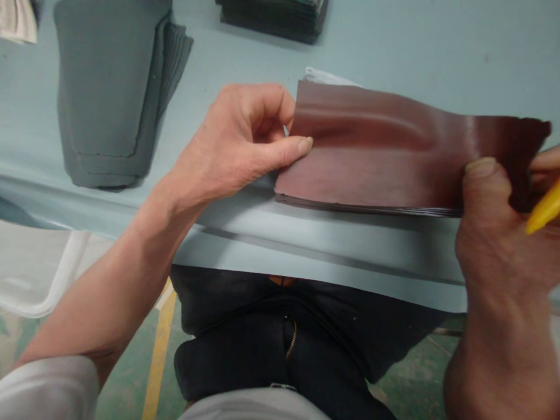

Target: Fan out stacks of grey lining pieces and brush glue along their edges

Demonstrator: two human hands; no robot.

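Observation:
A reddish-brown leather piece (367, 140), glossy and slightly buckled, lies on top of a thin stack of similar pieces near the table's front edge. My left hand (258, 134) pinches its left end, thumb on the upper face and fingers behind. At the other end my right hand (503, 216) grips the leather with the thumb on top; its fingers are partly hidden and cut off by the frame. A yellow pen-like tool (545, 210) also sticks out from the right hand. Behind the leather a bit of white material (330, 76) shows.
Dark grey-green cut pieces (105, 87) lie fanned in a pile at left. Another dark stack (275, 20) stands at the back. Cream pieces (17, 20) show in the far left corner. The table (420, 46) has a pale blue-green cover; a white plastic item (56, 286) is below left.

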